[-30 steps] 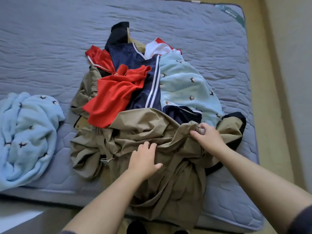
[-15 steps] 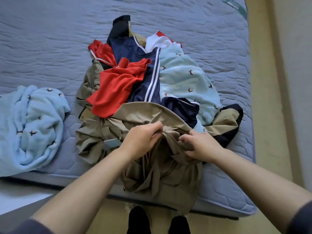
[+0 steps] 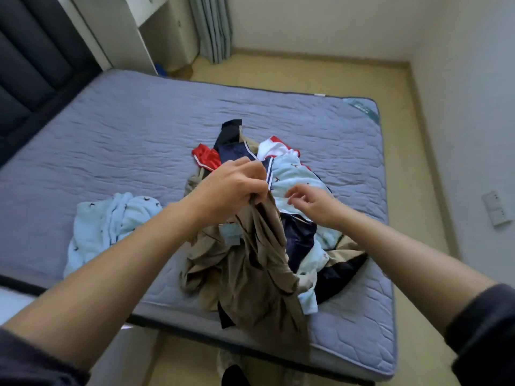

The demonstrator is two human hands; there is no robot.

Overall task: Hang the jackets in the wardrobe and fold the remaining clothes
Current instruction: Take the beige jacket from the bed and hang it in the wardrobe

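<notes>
My left hand [image 3: 232,188] grips a bunch of the khaki jacket [image 3: 250,268] and holds it up above the pile, so the jacket hangs down over the bed's near edge. My right hand [image 3: 312,203] hovers just to the right of it with fingers loosely spread, holding nothing. Under and behind the hands lies the heap of clothes: a navy garment with white stripes [image 3: 296,240], a light blue patterned garment [image 3: 295,176], a red garment [image 3: 206,158] and a white and red piece [image 3: 274,149].
A second light blue patterned garment [image 3: 111,227] lies crumpled on the grey mattress [image 3: 125,140] to the left. A dark headboard [image 3: 30,65] is at far left, a white cabinet [image 3: 131,32] and curtain [image 3: 214,26] beyond. Bare floor [image 3: 412,190] runs along the right.
My left hand has lifted the khaki jacket up off the pile. My right hand has let go of the fabric. The view has tilted up, showing more of the room.
</notes>
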